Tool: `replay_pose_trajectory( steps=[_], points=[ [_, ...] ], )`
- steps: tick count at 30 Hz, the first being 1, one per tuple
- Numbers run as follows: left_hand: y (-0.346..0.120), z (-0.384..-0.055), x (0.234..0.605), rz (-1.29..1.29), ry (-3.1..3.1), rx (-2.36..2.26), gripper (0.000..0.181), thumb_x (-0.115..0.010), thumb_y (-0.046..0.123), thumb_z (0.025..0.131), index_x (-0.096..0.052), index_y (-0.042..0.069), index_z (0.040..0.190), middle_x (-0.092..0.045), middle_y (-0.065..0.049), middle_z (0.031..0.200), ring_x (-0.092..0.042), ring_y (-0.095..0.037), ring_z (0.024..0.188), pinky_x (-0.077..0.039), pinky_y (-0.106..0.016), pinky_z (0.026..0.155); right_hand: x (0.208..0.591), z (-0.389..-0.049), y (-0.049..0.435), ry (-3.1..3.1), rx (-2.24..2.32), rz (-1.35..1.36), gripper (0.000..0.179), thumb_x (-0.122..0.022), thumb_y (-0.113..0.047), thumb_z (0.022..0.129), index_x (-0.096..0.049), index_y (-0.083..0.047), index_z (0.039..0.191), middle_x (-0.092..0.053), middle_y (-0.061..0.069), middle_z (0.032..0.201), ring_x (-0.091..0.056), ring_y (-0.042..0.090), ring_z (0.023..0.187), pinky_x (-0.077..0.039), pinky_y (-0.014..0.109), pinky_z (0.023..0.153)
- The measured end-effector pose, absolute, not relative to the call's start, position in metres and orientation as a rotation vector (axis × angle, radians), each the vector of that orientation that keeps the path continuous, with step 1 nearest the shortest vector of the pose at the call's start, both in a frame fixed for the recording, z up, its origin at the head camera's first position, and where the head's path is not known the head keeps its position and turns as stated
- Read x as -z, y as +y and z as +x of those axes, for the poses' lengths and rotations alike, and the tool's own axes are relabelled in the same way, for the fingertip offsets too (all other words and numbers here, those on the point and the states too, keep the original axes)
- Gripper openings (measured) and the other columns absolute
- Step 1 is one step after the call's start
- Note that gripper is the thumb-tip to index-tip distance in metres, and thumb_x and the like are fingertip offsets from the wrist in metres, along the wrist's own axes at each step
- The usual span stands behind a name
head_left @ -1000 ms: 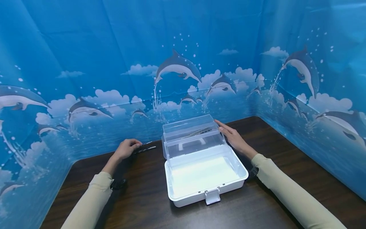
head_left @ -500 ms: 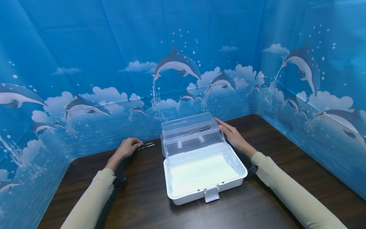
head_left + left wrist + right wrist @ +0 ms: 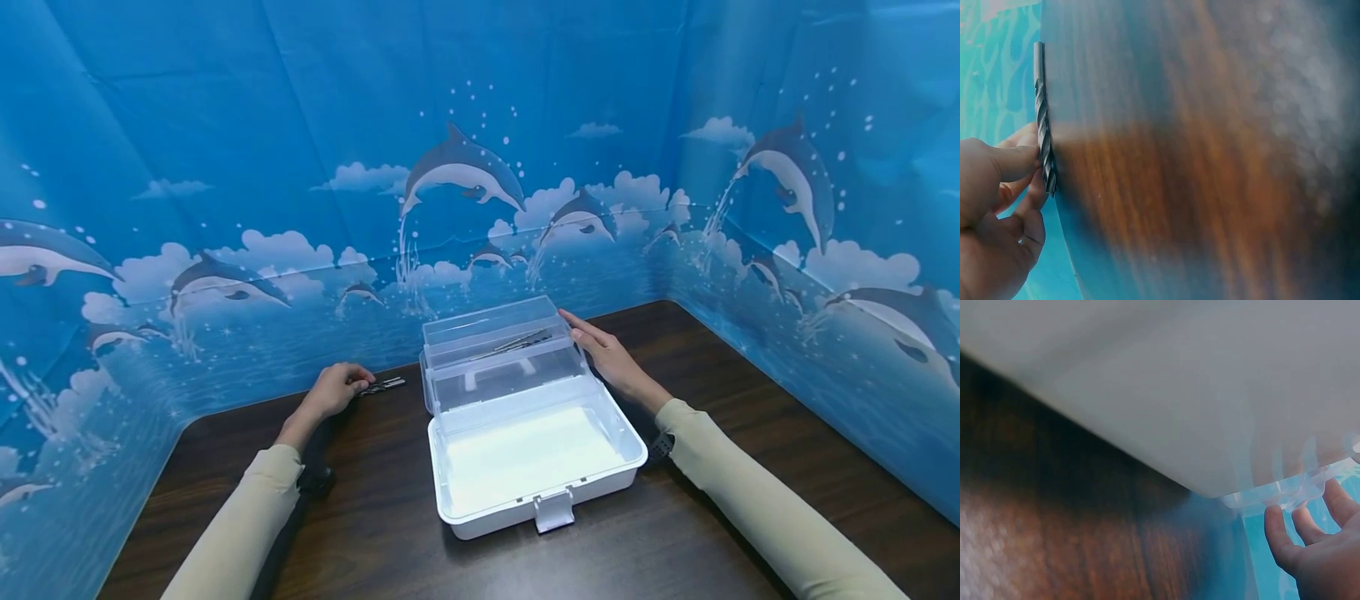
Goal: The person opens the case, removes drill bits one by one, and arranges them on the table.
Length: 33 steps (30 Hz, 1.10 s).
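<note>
At the table's far edge, my left hand (image 3: 336,390) pinches a drill bit between thumb and fingers. The left wrist view shows this drill bit (image 3: 1043,119) as metal with spiral flutes and a plain round shank. In the head view its end lies close beside other drill bits (image 3: 387,384), and I cannot tell them all apart. An opened white storage box (image 3: 536,458) with a clear raised tray (image 3: 495,333) stands to the right. Several long thin bits (image 3: 513,344) lie in that tray. My right hand (image 3: 611,358) touches the tray's right side with fairly straight fingers.
The dark wooden table (image 3: 360,517) carries the box, whose front latch (image 3: 553,512) hangs down. A blue dolphin-print sheet (image 3: 300,167) rises behind the table and along its right side.
My left hand has lowered the pinched drill bit until it is close beside the others on the table. The right hand stays at the tray, and the head view has shifted slightly.
</note>
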State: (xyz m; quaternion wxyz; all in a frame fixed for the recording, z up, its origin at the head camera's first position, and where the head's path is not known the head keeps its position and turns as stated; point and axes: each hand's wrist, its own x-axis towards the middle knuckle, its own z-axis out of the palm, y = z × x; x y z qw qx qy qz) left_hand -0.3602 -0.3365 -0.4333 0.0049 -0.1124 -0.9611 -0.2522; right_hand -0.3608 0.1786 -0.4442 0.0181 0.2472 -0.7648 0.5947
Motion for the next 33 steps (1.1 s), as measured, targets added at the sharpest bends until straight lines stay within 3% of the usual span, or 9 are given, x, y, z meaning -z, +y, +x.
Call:
replay_pose_trajectory(
  steps=[9,17,27,33],
  points=[
    [-0.327,-0.357,0.421,-0.404,-2.890,0.784,0.032,-0.053,0.019,0.109,-0.065,-0.001,0.130,-0.063,-0.021,0.126,-0.058,-0.040,0.115,-0.048,-0.058,0.091,0.444,-0.359,0.179,-2.376,-1.853,0.768,0.055,-0.042,-0.048,0.109,-0.034,-0.029,0.161,-0.026,-0.002,0.165,-0.018,0.027,0.152,-0.016,0.064,0.115],
    [-0.285,-0.345,0.389,-0.411,-2.757,0.800,0.034,-0.053,0.024,0.109,-0.065,0.002,0.131,-0.061,-0.018,0.124,-0.059,-0.036,0.110,-0.050,-0.055,0.089,0.440,-0.357,0.179,-2.379,-1.851,0.760,0.054,-0.042,-0.044,0.110,-0.034,-0.028,0.161,-0.026,0.000,0.165,-0.017,0.028,0.152,-0.016,0.064,0.115],
    [-0.238,-0.330,0.358,-0.419,-2.487,0.838,0.032,-0.055,0.029,0.108,-0.069,0.007,0.125,-0.061,-0.010,0.112,-0.061,-0.028,0.097,-0.053,-0.048,0.076,0.441,-0.358,0.178,-2.393,-1.844,0.757,0.052,-0.042,-0.042,0.111,-0.034,-0.027,0.161,-0.026,0.001,0.165,-0.017,0.029,0.152,-0.016,0.064,0.115],
    [-0.209,-0.317,0.341,-0.514,-2.482,0.874,0.028,-0.057,0.025,0.106,-0.070,0.007,0.124,-0.064,-0.008,0.110,-0.062,-0.025,0.094,-0.053,-0.046,0.075,0.441,-0.358,0.178,-2.389,-1.845,0.745,0.055,-0.043,-0.046,0.109,-0.035,-0.028,0.161,-0.026,0.000,0.165,-0.017,0.029,0.152,-0.017,0.064,0.115]
  ],
)
